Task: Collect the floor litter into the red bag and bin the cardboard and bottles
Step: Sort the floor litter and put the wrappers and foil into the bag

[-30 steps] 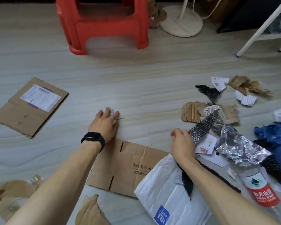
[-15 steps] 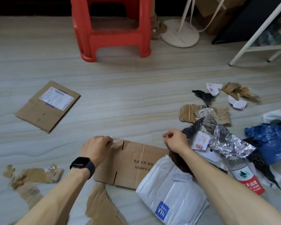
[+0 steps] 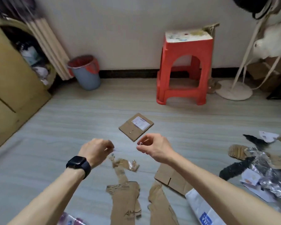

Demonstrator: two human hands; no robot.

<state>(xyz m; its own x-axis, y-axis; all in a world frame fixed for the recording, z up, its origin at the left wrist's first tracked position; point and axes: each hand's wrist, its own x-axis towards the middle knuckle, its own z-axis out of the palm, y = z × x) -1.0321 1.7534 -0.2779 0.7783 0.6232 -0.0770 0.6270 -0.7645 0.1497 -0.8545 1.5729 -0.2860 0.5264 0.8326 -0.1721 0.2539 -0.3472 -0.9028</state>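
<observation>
Pinching a small paper bit point(image 3: 114, 150) in the curled left hand point(image 3: 96, 150), another white scrap point(image 3: 140, 143) between the fingertips of the right hand point(image 3: 152, 147), both raised above the floor point(image 3: 68, 127). Keep both pinches tight and carry straight to the red bag point(image 3: 82, 61) lining the blue bucket point(image 3: 86, 78) by the wall point(image 3: 120, 38), well apart from here. Release low over the rim to avoid flutter. Leave the labelled cardboard point(image 3: 136, 126) and torn strips point(image 3: 125, 200) for a later pass.

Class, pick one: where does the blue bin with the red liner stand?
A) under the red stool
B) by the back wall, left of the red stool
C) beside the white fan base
B: the blue bin stands by the wall, left of the red stool and apart from it.
</observation>
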